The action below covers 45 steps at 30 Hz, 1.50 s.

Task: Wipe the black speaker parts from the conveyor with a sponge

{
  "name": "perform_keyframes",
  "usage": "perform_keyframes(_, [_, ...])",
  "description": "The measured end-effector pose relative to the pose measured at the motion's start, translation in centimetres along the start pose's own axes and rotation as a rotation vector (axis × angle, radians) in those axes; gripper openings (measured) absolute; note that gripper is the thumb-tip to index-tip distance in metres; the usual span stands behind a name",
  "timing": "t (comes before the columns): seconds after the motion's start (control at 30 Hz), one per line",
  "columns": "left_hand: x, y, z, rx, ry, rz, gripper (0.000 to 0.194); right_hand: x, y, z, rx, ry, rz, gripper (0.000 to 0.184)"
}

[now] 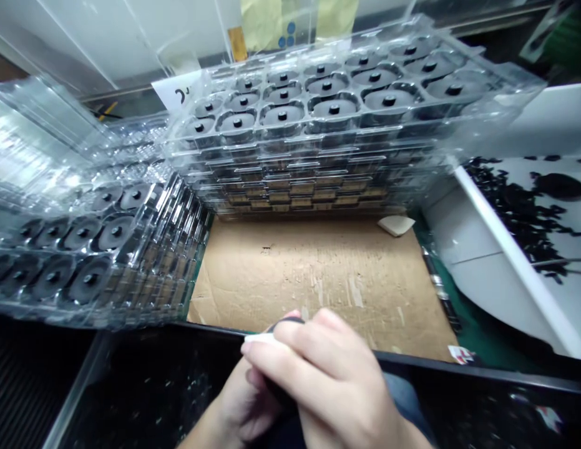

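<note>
My left hand (243,402) is closed around a dark part (290,320), held low in front of the near edge of the table. Most of this part is hidden by my fingers, so its full shape cannot be made out. My right hand (337,374) lies over it from the right, fingers curled and pressed together. Between my right thumb and fingers shows a small white piece (262,338), against the dark part. Beyond both hands lies a worn cardboard sheet (290,262).
Stacked clear plastic trays (290,149) with round dark parts stand at the back. Another tray stack (84,262) is at left. At right, a white bin (515,268) holds many small black pieces. A pen (442,293) and a pale wedge-shaped piece (396,225) lie nearby.
</note>
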<state>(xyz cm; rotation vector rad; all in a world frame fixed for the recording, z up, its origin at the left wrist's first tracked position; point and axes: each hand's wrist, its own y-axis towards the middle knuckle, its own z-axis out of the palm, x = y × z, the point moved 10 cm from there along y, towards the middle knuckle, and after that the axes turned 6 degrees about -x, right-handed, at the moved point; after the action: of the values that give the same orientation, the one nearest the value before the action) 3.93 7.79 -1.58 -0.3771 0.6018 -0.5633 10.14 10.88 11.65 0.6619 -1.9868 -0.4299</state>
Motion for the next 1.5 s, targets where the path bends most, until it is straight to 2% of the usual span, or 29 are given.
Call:
perform_keyframes(0.03, [-0.1, 0.0, -0.3, -0.003, -0.023, 0.015, 0.041, -0.8, 0.0, 0.1, 0.009, 0.028, 0.021, 0.031])
perform_keyframes(0.1, [-0.6, 0.0, -1.2, -0.02, -0.057, 0.055, 0.045, -4.4, -0.7, 0.5, 0.052, -0.007, 0.188, 0.028])
perform_keyframes(0.2, [-1.2, -0.2, -2.9, -0.056, -0.127, 0.07, 0.056, -10.2, -4.0, 0.8, 0.065, -0.077, 0.451, 0.021])
perform_keyframes(0.3, [-1.3, -0.1, -3.6, -0.044, -0.195, 0.049, 0.051, -12.7, -7.9, 2.6, 0.088, -0.053, 0.502, 0.021])
perform_keyframes(0.37, [-1.2, 0.0, -3.5, -0.026, -0.228, 0.029, 0.047, -12.7, -9.4, 3.9, 0.126, -0.049, 0.466, 0.02])
perform_keyframes(0.43, [-1.2, 0.1, -3.3, -0.023, -0.236, 0.018, 0.048, -11.9, -9.5, 4.0, 0.135, -0.061, 0.453, 0.019])
perform_keyframes(0.53, [-0.9, 0.2, -3.0, -0.069, -0.212, 0.022, 0.051, -9.1, -6.6, 1.2, -0.008, -0.133, 0.45, 0.021])
perform_keyframes(0.6, [-0.9, 0.2, -3.0, -0.116, -0.186, 0.042, 0.053, -5.6, -3.9, -0.5, -0.106, -0.2, 0.364, 0.025])
perform_keyframes(0.7, [-0.6, 0.0, -2.6, -0.126, -0.145, 0.035, 0.052, 0.1, -1.2, 0.7, -0.023, -0.184, 0.088, 0.028])
perform_keyframes(0.77, [-0.9, -0.1, -2.3, -0.112, -0.12, 0.068, 0.052, 1.7, -1.0, 2.4, 0.109, -0.154, 0.007, 0.024])
perform_keyframes(0.83, [-1.5, -0.3, -2.3, -0.117, -0.095, 0.125, 0.053, 1.3, -1.2, 3.7, 0.227, -0.156, 0.052, 0.022])
perform_keyframes(0.87, [-1.5, -0.4, -2.2, -0.117, -0.077, 0.131, 0.054, 1.1, -1.2, 3.8, 0.223, -0.169, 0.068, 0.022])
perform_keyframes(0.97, [-0.8, -0.6, -1.7, -0.099, -0.055, 0.067, 0.052, 1.3, -0.6, 2.1, 0.019, -0.175, 0.039, 0.024])
perform_keyframes(1.0, [-0.8, -0.7, -1.5, -0.084, -0.056, 0.055, 0.05, 1.5, -0.8, 1.7, -0.003, -0.136, 0.016, 0.024])
perform_keyframes(1.03, [-0.9, -0.8, -1.3, -0.067, -0.065, 0.054, 0.05, 1.6, -1.1, 1.8, 0.028, -0.086, 0.007, 0.024])
perform_keyframes(1.1, [-1.3, -1.0, -1.1, -0.036, -0.083, 0.067, 0.05, 1.3, -2.2, 2.2, 0.181, -0.021, 0.044, 0.023])
perform_keyframes(1.17, [-1.3, -1.2, -0.8, 0.0, -0.09, 0.047, 0.055, 0.4, -3.0, 1.5, 0.244, -0.126, 0.106, 0.023])
perform_keyframes(1.27, [-1.4, -1.6, -0.6, -0.009, -0.063, 0.05, 0.056, -0.1, -2.4, -0.2, 0.161, -0.385, 0.081, 0.028])
perform_keyframes(1.3, [-1.9, -1.8, -0.7, -0.034, -0.045, 0.093, 0.058, 0.2, -1.9, -0.3, 0.126, -0.391, 0.035, 0.03])
perform_keyframes(1.37, [-3.1, -2.4, -0.9, -0.071, -0.008, 0.189, 0.062, -0.1, -1.3, -0.1, 0.094, -0.24, 0.002, 0.033])
perform_keyframes(1.43, [-3.6, -2.7, -0.6, -0.047, 0.015, 0.206, 0.061, -2.5, -1.5, -0.5, 0.024, -0.047, 0.139, 0.033])
perform_keyframes(1.5, [-3.3, -2.6, -0.3, 0.003, 0.01, 0.155, 0.055, -6.2, -2.8, -1.8, -0.125, 0.016, 0.38, 0.027])
